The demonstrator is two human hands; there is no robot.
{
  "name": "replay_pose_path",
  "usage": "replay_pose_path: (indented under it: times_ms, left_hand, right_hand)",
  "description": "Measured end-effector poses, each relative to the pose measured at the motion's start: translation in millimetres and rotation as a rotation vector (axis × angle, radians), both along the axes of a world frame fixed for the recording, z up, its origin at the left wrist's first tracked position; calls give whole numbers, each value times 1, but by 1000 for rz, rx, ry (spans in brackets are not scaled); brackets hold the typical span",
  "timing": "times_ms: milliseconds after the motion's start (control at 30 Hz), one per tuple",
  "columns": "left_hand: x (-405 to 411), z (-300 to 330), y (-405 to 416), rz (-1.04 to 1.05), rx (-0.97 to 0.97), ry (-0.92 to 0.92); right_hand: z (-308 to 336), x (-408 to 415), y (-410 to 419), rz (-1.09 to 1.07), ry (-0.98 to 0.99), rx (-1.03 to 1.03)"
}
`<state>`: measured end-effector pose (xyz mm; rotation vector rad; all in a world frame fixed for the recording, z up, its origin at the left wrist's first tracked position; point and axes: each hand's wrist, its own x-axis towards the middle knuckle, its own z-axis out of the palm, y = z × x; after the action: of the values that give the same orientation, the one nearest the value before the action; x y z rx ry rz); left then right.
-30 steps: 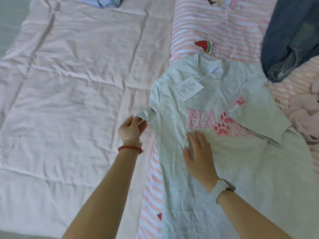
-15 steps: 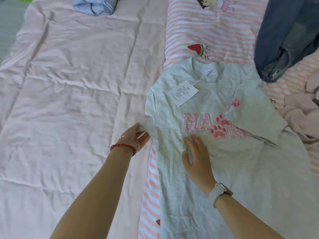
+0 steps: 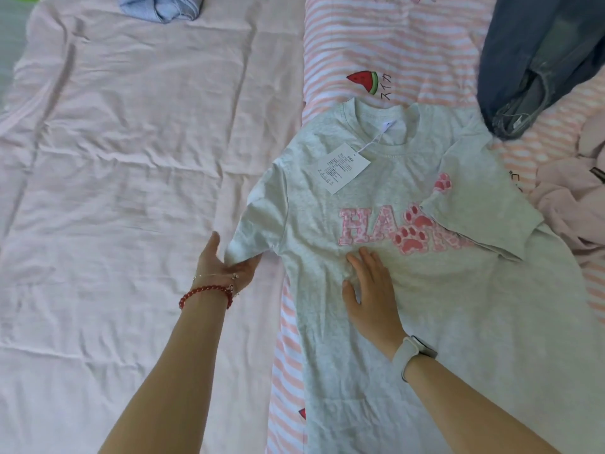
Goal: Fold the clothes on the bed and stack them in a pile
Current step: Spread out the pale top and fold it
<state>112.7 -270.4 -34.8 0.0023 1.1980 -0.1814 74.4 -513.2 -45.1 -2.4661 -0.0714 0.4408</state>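
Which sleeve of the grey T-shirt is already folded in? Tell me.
The sleeve on the person's right, lying folded over the pink lettering; the other sleeve lies spread outward, held by the left hand.

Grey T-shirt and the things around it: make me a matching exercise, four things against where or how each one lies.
Things:
1. grey T-shirt
2. paper tag
3. dark denim garment
4. light blue garment

Places or states:
A. bunched at the far edge of the plain pink sheet
B. spread out face up, one sleeve folded in over the print
C. heaped at the far right on the striped sheet
D. lying on the chest just below the collar

Pairs: 1-B, 2-D, 3-C, 4-A
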Motion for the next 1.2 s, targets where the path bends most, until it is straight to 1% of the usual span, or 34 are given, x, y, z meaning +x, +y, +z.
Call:
replay_pose_path:
  times_ms: [67, 133, 200, 233, 267, 300, 333, 400, 433, 467, 500, 533, 567, 600, 633, 667, 700, 733, 767, 833, 867, 933, 1000, 1067, 1100, 1167, 1200]
  left_hand:
    - [8, 4, 1, -187, -60, 27]
    - [14, 10, 0, -276, -97, -19]
    - [19, 19, -5, -316, -58, -73]
    - [22, 23, -9, -322, 6, -82]
    - [25, 24, -10, -337, 134, -74]
    - [28, 22, -9, -390, 331, -35]
    - [30, 21, -7, -504, 591, 59]
    - [31, 16, -2, -779, 1144, 310]
    - [31, 16, -1, -809, 1350, 400]
    - [32, 22, -7, -767, 1499, 414]
    - [32, 29, -17, -725, 1649, 337]
    - [34, 37, -34, -736, 1776, 152]
    - [34, 45, -54, -802, 1848, -137]
    - [34, 52, -75, -920, 1839, -481]
    - [31, 55, -96, -1093, 1777, -786]
    - [28, 57, -110, -1227, 1746, -996]
    - [27, 56, -118, -1265, 1741, -1099]
    - [26, 54, -122, -1210, 1728, -1093]
    - [27, 52, -120, -1101, 1689, -1022]
    - [32, 41, -107, -903, 1691, -792]
    - [37, 34, -98, -875, 1726, -671]
    - [51, 16, -78, -933, 1762, -508]
    - [68, 1, -63, -1068, 1760, -450]
    - [89, -10, -56, -1213, 1801, -475]
    - [102, -13, -56, -1271, 1832, -513]
    - [127, -17, -58, -1327, 1856, -565]
    - [138, -17, -60, -1335, 1817, -567]
  right_hand:
    - [-1, 0, 0, 3, -1, -5]
    - [-1, -1, -1, 6, 1, -5]
    - [0, 0, -1, 6, 9, 0]
    - [0, 0, -1, 5, 18, 5]
    - [1, 1, -2, 4, 28, 12]
    - [1, 1, -2, 3, 35, 22]
    - [2, 1, -3, 2, 39, 34]
    - [3, 2, -4, -16, 56, 69]
    - [3, 3, -5, -43, 72, 108]
    - [4, 3, -6, -88, 98, 171]
    - [7, 5, -7, -156, 133, 260]
    - [10, 8, -8, -251, 174, 361]
    - [13, 11, -10, -362, 212, 458]
    - [17, 15, -13, -477, 229, 545]
    - [20, 20, -16, -587, 225, 619]
    - [23, 26, -20, -682, 213, 668]
    - [26, 31, -23, -753, 212, 696]
    - [27, 35, -25, -788, 220, 690]
    - [27, 38, -26, -786, 228, 657]
    - [22, 44, -26, -731, 249, 589]
    - [20, 48, -24, -700, 261, 568]
    - [18, 59, -17, -642, 265, 542]
    - [18, 71, -8, -561, 223, 468]
    - [17, 82, 3, -501, 204, 395]
    - [16, 86, 9, -495, 213, 392]
    - [13, 91, 18, -553, 239, 423]
    - [13, 92, 21, -589, 239, 433]
